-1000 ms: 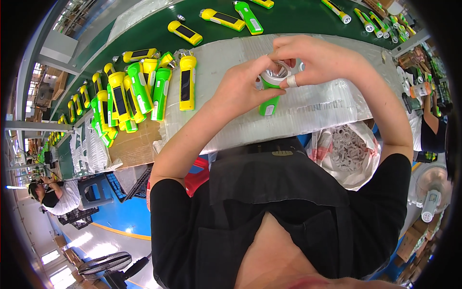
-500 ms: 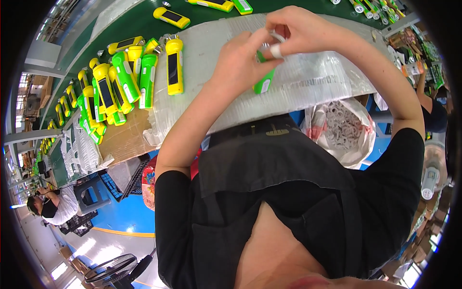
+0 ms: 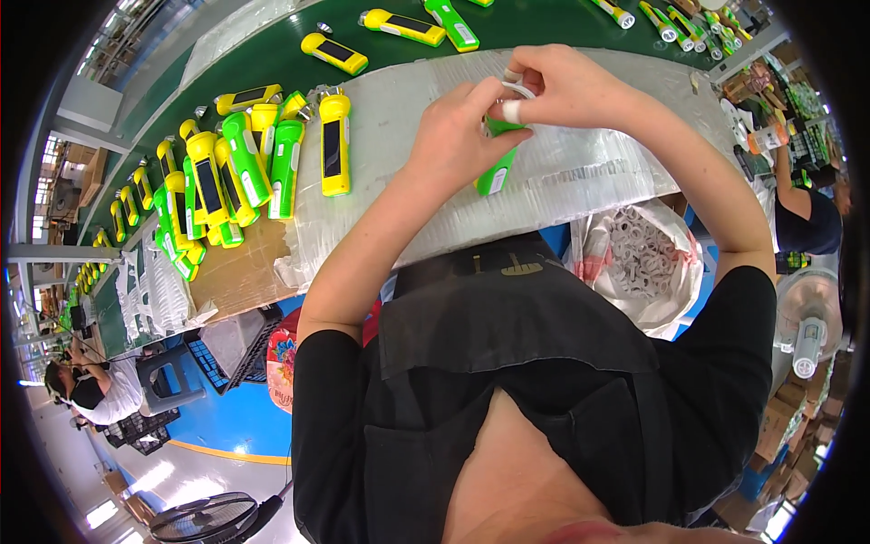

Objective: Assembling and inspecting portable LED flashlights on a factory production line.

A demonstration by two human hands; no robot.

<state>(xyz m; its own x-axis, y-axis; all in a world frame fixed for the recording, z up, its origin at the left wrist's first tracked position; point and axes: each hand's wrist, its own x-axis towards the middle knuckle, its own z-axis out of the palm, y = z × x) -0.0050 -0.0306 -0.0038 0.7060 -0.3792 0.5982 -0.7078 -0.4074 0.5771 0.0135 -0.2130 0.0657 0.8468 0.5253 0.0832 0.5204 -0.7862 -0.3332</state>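
Observation:
A green flashlight (image 3: 496, 176) is gripped in my left hand (image 3: 453, 134), its lower end showing below my fingers and its head mostly covered. My right hand (image 3: 571, 91), with white wrapping on a finger, pinches a white plastic ring (image 3: 519, 90) at the flashlight's head end. Both hands meet above the plastic-covered cardboard (image 3: 399, 218). Whether the ring is around the head or just against it, I cannot tell. Left of my hands lies a single yellow flashlight (image 3: 334, 150) with a dark panel.
Several yellow and green flashlights (image 3: 240, 159) are heaped on the left. More flashlights (image 3: 403, 25) lie on the green bench (image 3: 281, 68) at the back. A white sack (image 3: 594, 263) of white rings hangs below the front edge, right of my lap. Another person (image 3: 802, 213) is at far right.
The whole view has shifted, so the bench things sit lower in the picture. My hands still grip the flashlight and ring, with my right hand's fingers slightly moved around the ring.

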